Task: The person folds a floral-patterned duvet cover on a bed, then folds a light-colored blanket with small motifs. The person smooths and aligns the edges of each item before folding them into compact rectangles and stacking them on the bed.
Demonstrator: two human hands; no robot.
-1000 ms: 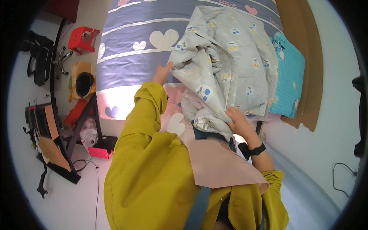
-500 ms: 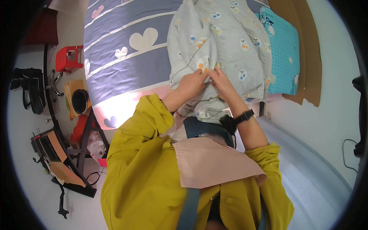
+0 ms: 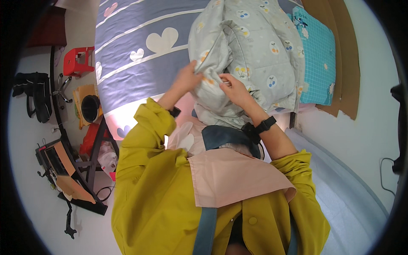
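Beside the bed (image 3: 127, 63), I see the left hand (image 3: 185, 79) clutching the grey quilt (image 3: 259, 63) and the right hand (image 3: 234, 90) pinching it, which likely holds its slack gathered between them.

We get bright light, with glare washing out the near left corner of the bed (image 3: 138, 76). Straight edges bow near the black fisheye rim; we find the left hand (image 3: 185, 80) slightly soft.
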